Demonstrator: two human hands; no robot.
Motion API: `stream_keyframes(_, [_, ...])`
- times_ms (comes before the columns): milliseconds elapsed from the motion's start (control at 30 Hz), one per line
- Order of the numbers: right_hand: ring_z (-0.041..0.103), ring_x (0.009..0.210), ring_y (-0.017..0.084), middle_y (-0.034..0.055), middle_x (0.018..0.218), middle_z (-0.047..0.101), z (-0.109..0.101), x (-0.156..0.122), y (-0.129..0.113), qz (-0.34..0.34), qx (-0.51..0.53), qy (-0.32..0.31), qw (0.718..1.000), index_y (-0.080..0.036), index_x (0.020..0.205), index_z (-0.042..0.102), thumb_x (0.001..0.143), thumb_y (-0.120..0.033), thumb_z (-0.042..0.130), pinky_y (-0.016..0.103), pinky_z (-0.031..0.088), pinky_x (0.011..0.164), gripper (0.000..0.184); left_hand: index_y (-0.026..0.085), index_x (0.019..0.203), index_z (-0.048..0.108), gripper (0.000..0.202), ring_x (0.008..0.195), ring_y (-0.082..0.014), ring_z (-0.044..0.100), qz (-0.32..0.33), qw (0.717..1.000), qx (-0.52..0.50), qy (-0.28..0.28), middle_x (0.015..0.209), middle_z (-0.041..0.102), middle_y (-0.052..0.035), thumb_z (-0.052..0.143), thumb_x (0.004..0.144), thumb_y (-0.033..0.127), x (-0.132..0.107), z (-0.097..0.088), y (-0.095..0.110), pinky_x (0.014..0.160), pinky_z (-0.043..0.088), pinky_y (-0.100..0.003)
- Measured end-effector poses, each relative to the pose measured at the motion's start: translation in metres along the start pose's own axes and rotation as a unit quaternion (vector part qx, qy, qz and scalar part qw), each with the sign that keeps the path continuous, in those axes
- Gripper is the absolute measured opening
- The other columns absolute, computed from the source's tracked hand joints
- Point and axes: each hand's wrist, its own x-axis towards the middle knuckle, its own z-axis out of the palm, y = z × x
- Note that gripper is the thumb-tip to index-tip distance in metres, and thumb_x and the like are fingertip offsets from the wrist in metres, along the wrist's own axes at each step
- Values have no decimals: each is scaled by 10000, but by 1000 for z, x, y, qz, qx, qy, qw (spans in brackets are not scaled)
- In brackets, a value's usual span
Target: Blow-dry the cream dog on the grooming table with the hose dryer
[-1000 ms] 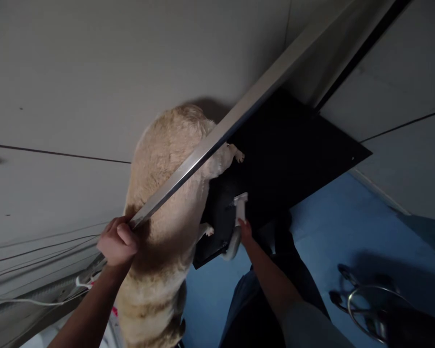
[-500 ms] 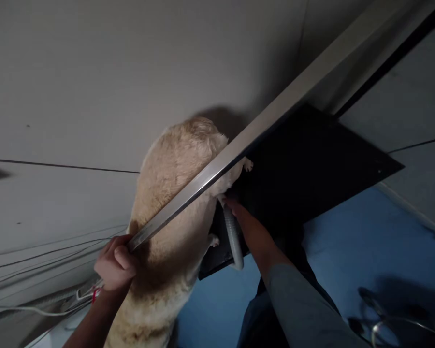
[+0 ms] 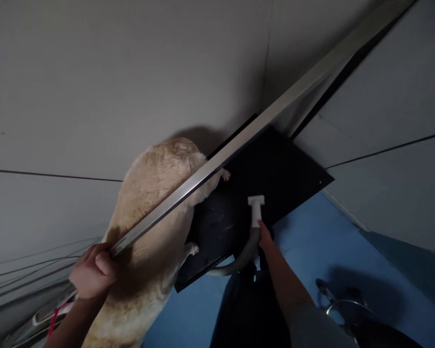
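A tan dog (image 3: 148, 227) stands on a black table (image 3: 286, 169) against a grey wall, its paws on the table's near edge. My left hand (image 3: 90, 273) is clenched round the lower end of a long metal bar (image 3: 217, 166) that runs diagonally up to the right across the dog's body. My right hand (image 3: 266, 239) grips a white T-shaped nozzle (image 3: 255, 208) on a grey hose (image 3: 235, 263), held over the black table to the right of the dog.
The floor (image 3: 311, 256) is blue. A round metal stool frame (image 3: 342, 309) stands at the lower right. Grey wall panels (image 3: 391, 145) rise on the right. Cables and a red strap (image 3: 54, 316) lie at the lower left.
My right hand has drawn the nozzle back from the dog's front leg to the open table surface. My left hand with the bar has shifted down and left in the picture.
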Motion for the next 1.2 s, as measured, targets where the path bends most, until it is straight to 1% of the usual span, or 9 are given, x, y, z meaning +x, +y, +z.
stream_keyframes(133, [781, 1027, 251, 46, 1034, 841, 66, -3, -20, -65, -73, -76, 992, -197, 1145, 809, 698, -316, 887, 385, 629, 1016, 470, 203, 892, 710, 285, 876, -297, 739, -24, 999, 8, -36, 867, 790, -131, 436, 919, 279, 4, 3, 6, 725, 511, -351])
stream_keyframes(200, [753, 1244, 281, 59, 1274, 843, 67, -29, -13, -113, -121, -125, 978, -215, 1277, 816, 649, -266, 893, 422, 553, 1186, 635, 187, 889, 718, 311, 882, -309, 738, -36, 998, 6, -59, 889, 795, -161, 426, 932, 283, 7, 2, 11, 724, 502, -364])
stream_keyframes(333, [713, 1395, 337, 104, 1514, 757, 38, -78, -20, -240, -325, -267, 875, -201, 1521, 727, 721, -316, 870, 464, 508, 1256, 821, 163, 887, 728, 350, 922, -322, 746, -58, 994, 18, -90, 961, 804, -202, 407, 955, 283, 11, 3, 22, 743, 495, -376])
stream_keyframes(467, [725, 1395, 331, 103, 1503, 764, 43, -102, -77, -271, -423, -165, 849, -221, 1648, 612, 880, -325, 767, 446, 536, 1220, 790, 152, 906, 751, 378, 974, -329, 754, -76, 988, 29, -129, 1040, 807, -214, 415, 1005, 295, 15, 3, 33, 758, 495, -370])
stream_keyframes(633, [734, 1386, 314, 75, 1514, 763, 58, -135, -126, -331, -499, -232, 766, -259, 1586, 676, 824, -264, 827, 390, 545, 1196, 778, 137, 1004, 788, 405, 1036, -337, 772, -90, 982, 29, -164, 1113, 812, -229, 408, 1054, 268, 24, -4, 49, 855, 536, -385])
stream_keyframes(800, [792, 1205, 329, 56, 1237, 862, 62, -155, -157, -360, -462, -216, 781, -265, 1385, 804, 707, -167, 876, 386, 570, 1080, 689, 72, 1208, 773, 423, 1225, -412, 730, -137, 987, -11, -82, 1322, 766, -294, 450, 1058, 300, 18, -11, 76, 1064, 547, -524])
stream_keyframes(900, [797, 1049, 305, 10, 991, 855, 71, -162, -173, -353, -407, -246, 806, -262, 1167, 859, 587, -102, 896, 369, 568, 990, 603, 13, 1436, 660, 532, 1491, -438, 586, -150, 981, -117, 39, 1604, 589, -355, 480, 1070, 354, -11, -7, 125, 1259, 439, -599])
stream_keyframes(1000, [776, 948, 291, -19, 816, 795, 81, -169, -188, -363, -407, -226, 807, -259, 1027, 846, 563, -101, 874, 372, 557, 933, 490, 75, 1461, 659, 529, 1559, -405, 551, -141, 948, -284, 19, 1639, 595, -296, 494, 1036, 342, -42, 8, 205, 1356, 348, -614])
stream_keyframes(1200, [721, 794, 236, -54, 734, 748, 104, -178, -215, -351, -450, -296, 766, -238, 1000, 828, 549, -130, 827, 326, 540, 821, 464, 89, 1411, 722, 709, 1537, -391, 603, -278, 735, -581, -212, 1591, 653, -295, 597, 934, 599, -42, 30, 347, 1356, 411, -503])
